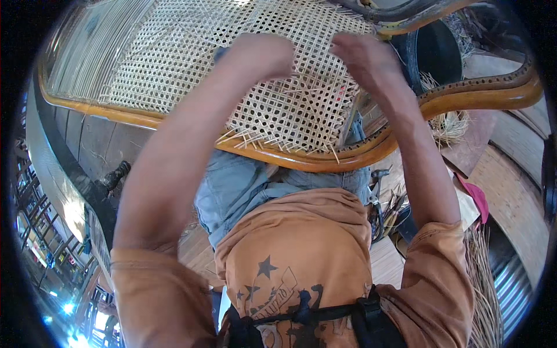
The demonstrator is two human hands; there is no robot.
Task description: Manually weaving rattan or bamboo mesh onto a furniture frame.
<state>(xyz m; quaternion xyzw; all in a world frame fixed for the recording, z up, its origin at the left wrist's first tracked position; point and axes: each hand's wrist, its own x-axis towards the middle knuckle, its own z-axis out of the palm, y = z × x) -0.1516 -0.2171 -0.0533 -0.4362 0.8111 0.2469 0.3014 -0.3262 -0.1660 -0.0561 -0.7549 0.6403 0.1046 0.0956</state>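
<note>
A woven cane panel with open holes lies across my lap inside a curved, varnished wooden frame. Loose strand ends stick out along the panel's near edge. Over the middle of the weave is my left hand, its fingers curled closed and mostly turned from sight. My right hand hovers above the right side of the panel, fingers pinched together and pointing toward the left one. Whatever thin thing either hand may hold cannot be made out. A small dark blue object shows beside my left wrist.
Holes line the frame's bare curved rail at right. Behind it stands a dark bucket, with a bundle of cane strands nearby. Hand tools lie by my right hip. Long cane strands hang at lower right.
</note>
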